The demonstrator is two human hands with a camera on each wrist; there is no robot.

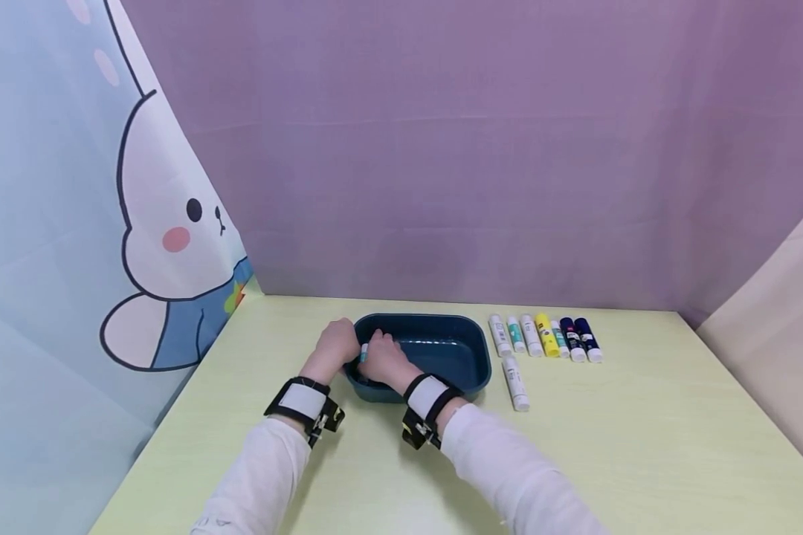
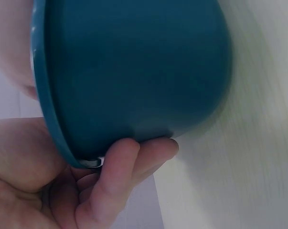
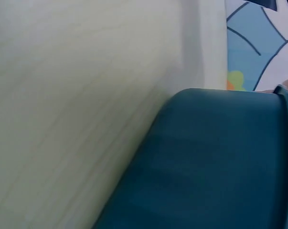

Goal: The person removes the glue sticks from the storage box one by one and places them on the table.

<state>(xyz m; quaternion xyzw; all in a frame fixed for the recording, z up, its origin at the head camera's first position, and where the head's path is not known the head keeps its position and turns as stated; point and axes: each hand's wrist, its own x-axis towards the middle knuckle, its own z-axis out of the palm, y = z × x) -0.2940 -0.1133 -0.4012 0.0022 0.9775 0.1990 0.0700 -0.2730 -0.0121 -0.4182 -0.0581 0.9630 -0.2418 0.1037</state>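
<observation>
A dark teal plastic basin (image 1: 442,383) stands on the table. My left hand (image 1: 339,343) grips its left rim; in the left wrist view the thumb is on the inner side and curled fingers (image 2: 117,167) press the outer wall. Reaching into the left end of the basin, my right hand (image 1: 384,360) pinches a small white-and-teal glue stick (image 1: 364,352), mostly covered by the fingers. The right wrist view shows the basin's outer wall (image 3: 220,157), while the right fingers are hidden there.
Right of the basin lies a row of several glue sticks, among them a yellow one (image 1: 546,334) and a dark blue one (image 1: 588,340). One white glue stick (image 1: 516,384) lies nearer. A purple curtain (image 1: 455,163) hangs behind the pale table (image 1: 642,446).
</observation>
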